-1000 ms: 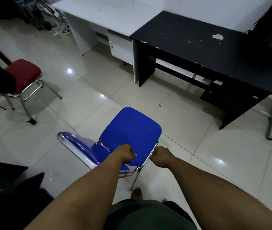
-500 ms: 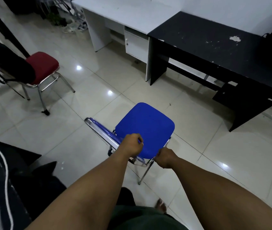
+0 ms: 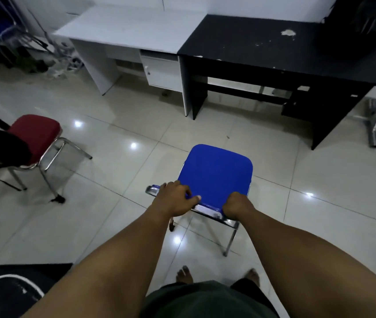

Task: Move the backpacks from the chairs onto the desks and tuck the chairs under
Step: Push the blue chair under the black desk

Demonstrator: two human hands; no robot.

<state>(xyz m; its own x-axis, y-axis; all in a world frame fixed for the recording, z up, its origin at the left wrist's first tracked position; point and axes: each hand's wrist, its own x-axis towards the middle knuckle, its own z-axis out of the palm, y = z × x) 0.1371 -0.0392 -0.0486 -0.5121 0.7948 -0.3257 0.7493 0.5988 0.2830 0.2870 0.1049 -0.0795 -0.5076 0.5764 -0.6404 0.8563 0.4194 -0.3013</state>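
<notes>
Dim, cool indoor light fills my feed, with a bluish cast over the pale floor tiles (image 3: 118, 221). Small white glints on the glossy tiles mark lamps overhead. Soft shadows pool under the black desk (image 3: 274, 53) and behind the red chair (image 3: 34, 131). The wide lens bends the desk edges and darkens the corners, swallowing detail there. My view is slightly soft throughout, and the forearms nearest the lens look smeared and grainy.
</notes>
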